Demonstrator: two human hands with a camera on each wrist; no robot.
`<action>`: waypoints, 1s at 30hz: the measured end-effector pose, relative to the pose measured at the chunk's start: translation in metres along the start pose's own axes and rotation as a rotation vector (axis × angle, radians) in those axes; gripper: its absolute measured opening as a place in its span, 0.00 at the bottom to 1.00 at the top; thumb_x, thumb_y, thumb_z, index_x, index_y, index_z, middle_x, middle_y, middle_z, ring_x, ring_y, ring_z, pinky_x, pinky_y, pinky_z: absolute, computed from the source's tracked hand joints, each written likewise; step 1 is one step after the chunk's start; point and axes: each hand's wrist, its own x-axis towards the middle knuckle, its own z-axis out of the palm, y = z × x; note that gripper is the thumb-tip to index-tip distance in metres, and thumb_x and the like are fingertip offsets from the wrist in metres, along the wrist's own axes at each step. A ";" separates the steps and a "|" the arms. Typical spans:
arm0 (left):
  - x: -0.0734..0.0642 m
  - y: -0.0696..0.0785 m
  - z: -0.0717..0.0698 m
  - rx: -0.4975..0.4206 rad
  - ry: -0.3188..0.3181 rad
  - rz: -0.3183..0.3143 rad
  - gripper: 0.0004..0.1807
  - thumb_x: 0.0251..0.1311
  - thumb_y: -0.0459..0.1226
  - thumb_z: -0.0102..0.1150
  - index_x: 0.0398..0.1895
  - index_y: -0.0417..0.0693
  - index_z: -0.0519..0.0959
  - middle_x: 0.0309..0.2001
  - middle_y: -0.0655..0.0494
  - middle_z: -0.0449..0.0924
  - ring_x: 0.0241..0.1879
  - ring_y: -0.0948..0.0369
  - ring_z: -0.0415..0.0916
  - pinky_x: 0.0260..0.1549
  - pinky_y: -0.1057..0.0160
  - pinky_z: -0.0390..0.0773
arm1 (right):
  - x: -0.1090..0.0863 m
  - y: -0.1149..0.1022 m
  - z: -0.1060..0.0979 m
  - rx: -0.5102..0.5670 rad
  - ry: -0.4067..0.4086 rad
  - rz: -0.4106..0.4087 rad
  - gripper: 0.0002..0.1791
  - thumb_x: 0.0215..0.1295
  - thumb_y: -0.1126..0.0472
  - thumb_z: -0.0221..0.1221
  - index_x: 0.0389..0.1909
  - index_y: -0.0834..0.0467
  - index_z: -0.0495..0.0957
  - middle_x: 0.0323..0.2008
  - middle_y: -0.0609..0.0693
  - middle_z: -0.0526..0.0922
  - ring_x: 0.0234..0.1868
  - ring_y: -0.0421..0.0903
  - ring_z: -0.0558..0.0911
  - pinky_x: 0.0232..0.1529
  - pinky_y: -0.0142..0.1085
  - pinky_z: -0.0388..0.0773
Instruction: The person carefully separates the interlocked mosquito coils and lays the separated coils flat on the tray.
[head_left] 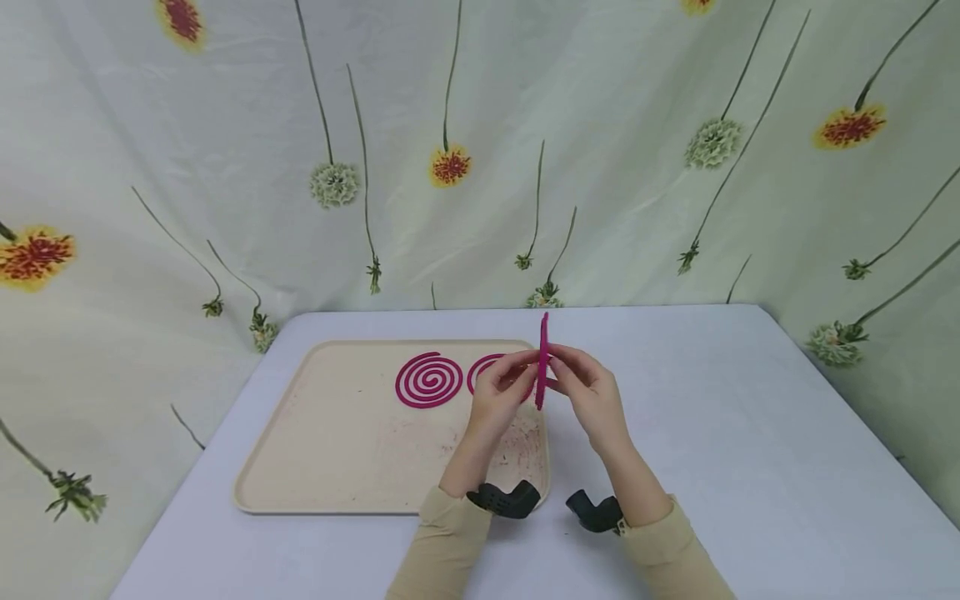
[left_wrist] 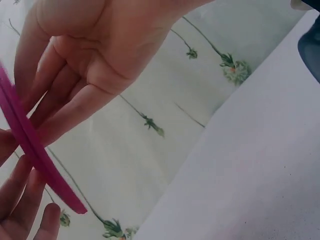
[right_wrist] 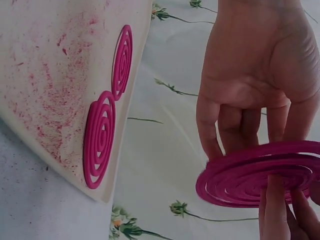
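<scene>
Head view shows edge-on the magenta coil both hands pinch; right wrist view bares its spiral.

Tray: cream, w/ scattered pink-red specks twd R end. Flat coils (qty 2), on tray nr far edge: magenta, spiral patt. Held coil, over tray's R end: same magenta, spiral patt. Worktop, under tray: v. pale lilac-wht, few dk specks nr tray corner. Cloth, behind tray: pale grey-grn, floral print, incl. yel. blooms w/ dk-red ctrs, whitish-grn puffs, grn stems. Sleeves, in front of tray: plain beige. Wrist cams, nr tray's front edge: blk.
</scene>
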 end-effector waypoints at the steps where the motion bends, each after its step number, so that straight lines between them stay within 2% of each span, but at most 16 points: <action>1: 0.000 -0.001 0.000 0.006 -0.010 0.015 0.15 0.63 0.30 0.54 0.52 0.33 0.76 0.49 0.41 0.77 0.48 0.51 0.75 0.51 0.61 0.75 | 0.001 0.003 -0.001 -0.002 0.001 0.021 0.17 0.67 0.65 0.55 0.55 0.66 0.74 0.51 0.61 0.78 0.51 0.54 0.79 0.46 0.37 0.79; 5: 0.000 -0.006 -0.003 0.016 -0.043 0.040 0.15 0.61 0.30 0.57 0.50 0.32 0.77 0.47 0.40 0.78 0.45 0.52 0.75 0.49 0.61 0.77 | 0.002 0.010 -0.005 -0.048 -0.018 0.069 0.19 0.63 0.67 0.59 0.55 0.65 0.74 0.51 0.61 0.78 0.52 0.54 0.78 0.48 0.38 0.78; 9: 0.000 -0.007 -0.006 0.018 -0.072 0.017 0.13 0.60 0.30 0.58 0.48 0.33 0.78 0.45 0.42 0.78 0.41 0.55 0.77 0.45 0.63 0.78 | 0.003 0.015 -0.011 -0.066 -0.068 0.054 0.19 0.62 0.65 0.60 0.54 0.64 0.76 0.51 0.59 0.79 0.53 0.53 0.77 0.49 0.40 0.77; 16: -0.001 -0.004 -0.008 0.022 -0.103 -0.006 0.14 0.60 0.34 0.60 0.47 0.36 0.80 0.42 0.47 0.78 0.37 0.60 0.76 0.43 0.64 0.79 | 0.005 0.020 -0.019 -0.017 -0.133 0.036 0.19 0.63 0.65 0.59 0.55 0.66 0.74 0.51 0.61 0.77 0.52 0.51 0.76 0.48 0.35 0.78; 19: -0.002 -0.002 -0.008 0.049 -0.107 0.013 0.14 0.60 0.34 0.60 0.48 0.38 0.80 0.43 0.48 0.78 0.39 0.59 0.75 0.45 0.64 0.78 | 0.005 0.019 -0.020 -0.025 -0.141 0.022 0.19 0.63 0.66 0.58 0.55 0.67 0.74 0.52 0.61 0.77 0.54 0.51 0.75 0.49 0.34 0.77; 23: -0.003 -0.001 -0.008 0.078 -0.138 0.068 0.14 0.60 0.31 0.59 0.49 0.36 0.79 0.46 0.44 0.79 0.44 0.54 0.76 0.49 0.63 0.76 | 0.006 0.018 -0.022 -0.030 -0.146 0.017 0.20 0.63 0.67 0.58 0.56 0.67 0.73 0.53 0.62 0.76 0.56 0.53 0.73 0.50 0.33 0.76; 27: -0.005 0.001 -0.007 0.094 -0.154 0.111 0.14 0.59 0.29 0.59 0.49 0.34 0.78 0.45 0.41 0.79 0.44 0.50 0.77 0.47 0.64 0.77 | 0.006 0.018 -0.024 -0.018 -0.155 0.028 0.21 0.63 0.67 0.58 0.57 0.67 0.72 0.54 0.62 0.76 0.55 0.53 0.74 0.50 0.33 0.76; 30: -0.006 0.003 -0.007 0.128 -0.159 0.122 0.13 0.58 0.29 0.60 0.47 0.33 0.79 0.42 0.41 0.80 0.42 0.50 0.78 0.44 0.65 0.78 | 0.007 0.019 -0.026 -0.011 -0.152 0.039 0.21 0.62 0.68 0.58 0.57 0.67 0.71 0.52 0.63 0.76 0.52 0.50 0.75 0.48 0.33 0.77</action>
